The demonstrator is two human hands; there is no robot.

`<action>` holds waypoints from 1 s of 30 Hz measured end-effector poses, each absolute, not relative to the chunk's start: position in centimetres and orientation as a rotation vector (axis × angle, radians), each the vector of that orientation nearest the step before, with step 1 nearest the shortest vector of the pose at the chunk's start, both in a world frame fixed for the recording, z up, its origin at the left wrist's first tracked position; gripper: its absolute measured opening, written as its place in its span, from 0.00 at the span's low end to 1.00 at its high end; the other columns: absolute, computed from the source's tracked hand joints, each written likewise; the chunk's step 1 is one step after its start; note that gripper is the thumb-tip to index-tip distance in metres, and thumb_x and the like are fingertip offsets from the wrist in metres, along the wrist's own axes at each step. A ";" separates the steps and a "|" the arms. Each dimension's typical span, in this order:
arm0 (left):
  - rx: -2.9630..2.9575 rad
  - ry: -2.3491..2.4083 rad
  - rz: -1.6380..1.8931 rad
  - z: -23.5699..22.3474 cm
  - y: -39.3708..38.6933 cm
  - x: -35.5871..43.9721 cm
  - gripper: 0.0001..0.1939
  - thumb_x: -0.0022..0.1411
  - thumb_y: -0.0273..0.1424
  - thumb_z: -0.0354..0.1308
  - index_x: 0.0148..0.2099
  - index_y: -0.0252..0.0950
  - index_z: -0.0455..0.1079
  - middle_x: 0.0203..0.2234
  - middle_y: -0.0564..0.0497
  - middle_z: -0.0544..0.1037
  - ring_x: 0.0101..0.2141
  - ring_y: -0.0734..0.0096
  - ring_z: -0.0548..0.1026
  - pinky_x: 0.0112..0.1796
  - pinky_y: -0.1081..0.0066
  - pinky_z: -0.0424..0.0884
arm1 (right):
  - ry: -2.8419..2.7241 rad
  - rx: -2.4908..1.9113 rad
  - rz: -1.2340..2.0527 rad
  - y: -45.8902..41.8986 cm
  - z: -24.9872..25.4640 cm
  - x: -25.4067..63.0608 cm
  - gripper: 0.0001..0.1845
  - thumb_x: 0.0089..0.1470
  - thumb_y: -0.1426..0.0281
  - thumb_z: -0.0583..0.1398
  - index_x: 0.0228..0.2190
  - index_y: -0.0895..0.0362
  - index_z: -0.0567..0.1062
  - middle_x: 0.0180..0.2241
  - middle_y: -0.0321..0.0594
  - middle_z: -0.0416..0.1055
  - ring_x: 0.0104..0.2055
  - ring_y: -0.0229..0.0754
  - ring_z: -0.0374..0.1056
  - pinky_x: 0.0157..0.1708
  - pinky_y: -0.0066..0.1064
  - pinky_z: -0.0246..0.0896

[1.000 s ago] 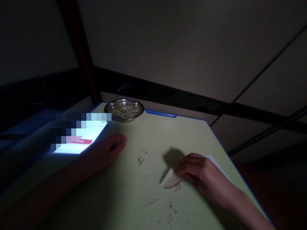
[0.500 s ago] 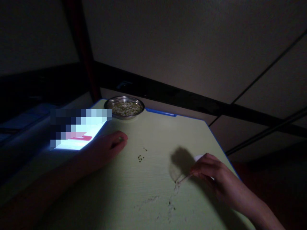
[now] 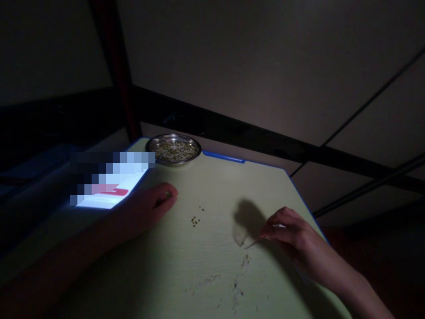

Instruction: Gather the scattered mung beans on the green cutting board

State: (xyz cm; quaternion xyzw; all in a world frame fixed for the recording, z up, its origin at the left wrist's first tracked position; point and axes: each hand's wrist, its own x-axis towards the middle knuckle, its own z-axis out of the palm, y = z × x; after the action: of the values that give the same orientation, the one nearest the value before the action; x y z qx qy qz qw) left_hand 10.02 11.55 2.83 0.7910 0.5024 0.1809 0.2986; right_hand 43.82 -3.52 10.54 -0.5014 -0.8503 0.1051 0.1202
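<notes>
My left hand (image 3: 149, 206) rests on the pale green table (image 3: 212, 266), fingers curled with thumb against forefinger; a small pale speck shows at the fingertips. It lies beside a glowing screen (image 3: 109, 186). My right hand (image 3: 292, 235) is closed in a pinch on a thin white card (image 3: 253, 243), seen almost edge-on, its lower tip touching the table. A few small green seeds (image 3: 195, 220) lie between my two hands. A round steel dish (image 3: 173, 149) of the same seeds stands at the table's far edge.
The table has a blue rim (image 3: 223, 157) and ends close to the right of my right hand. Dark smudges and crumbs (image 3: 237, 288) mark the near surface. A dark post (image 3: 114, 71) and a dim wall stand behind the table.
My right hand has tipped the card from lying nearly flat to edge-on and drawn it right and slightly away. My left hand has stayed where it was.
</notes>
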 end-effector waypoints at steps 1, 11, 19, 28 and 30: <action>2.110 1.327 0.480 2.8 11.6 10.0 0.18 0.63 0.47 0.46 0.41 0.40 0.68 0.27 0.54 0.75 0.29 0.66 0.71 0.33 0.65 0.61 | -2.476 -1.477 0.306 -3.6 10.5 44.0 0.17 0.65 0.74 0.55 0.48 0.47 0.80 0.41 0.43 0.77 0.44 0.48 0.69 0.44 0.40 0.64; 2.126 1.329 0.458 2.8 11.7 9.7 0.18 0.65 0.46 0.46 0.44 0.41 0.68 0.27 0.55 0.75 0.29 0.66 0.72 0.33 0.65 0.62 | -2.076 -1.881 0.340 -4.0 9.6 44.0 0.21 0.58 0.74 0.55 0.52 0.59 0.76 0.34 0.45 0.79 0.32 0.42 0.74 0.30 0.33 0.66; 2.174 1.473 0.481 4.3 11.4 9.4 0.18 0.65 0.46 0.45 0.43 0.42 0.70 0.29 0.53 0.78 0.30 0.65 0.74 0.33 0.66 0.62 | -2.055 -1.796 0.475 -4.4 8.8 40.5 0.20 0.47 0.79 0.53 0.37 0.56 0.81 0.29 0.41 0.79 0.27 0.40 0.73 0.25 0.30 0.64; 2.084 2.126 0.282 7.7 12.7 3.3 0.27 0.62 0.36 0.45 0.59 0.38 0.72 0.46 0.40 0.82 0.37 0.57 0.79 0.37 0.64 0.68 | -1.869 -1.767 0.418 -4.9 7.2 42.0 0.16 0.57 0.64 0.54 0.36 0.55 0.81 0.34 0.46 0.81 0.33 0.48 0.78 0.30 0.34 0.73; 2.071 2.132 0.240 7.5 12.9 3.1 0.27 0.62 0.35 0.45 0.60 0.40 0.71 0.48 0.39 0.81 0.38 0.55 0.79 0.37 0.62 0.69 | -1.849 -1.777 0.410 -5.3 7.0 42.9 0.17 0.57 0.61 0.55 0.35 0.54 0.82 0.33 0.47 0.81 0.32 0.49 0.78 0.30 0.34 0.74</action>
State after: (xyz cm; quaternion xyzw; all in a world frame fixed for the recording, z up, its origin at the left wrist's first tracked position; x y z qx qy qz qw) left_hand 3.07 12.85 7.53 0.6923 0.7127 0.0802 0.0796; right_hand 42.88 -5.26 7.05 -0.6591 -0.6857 0.1519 0.2689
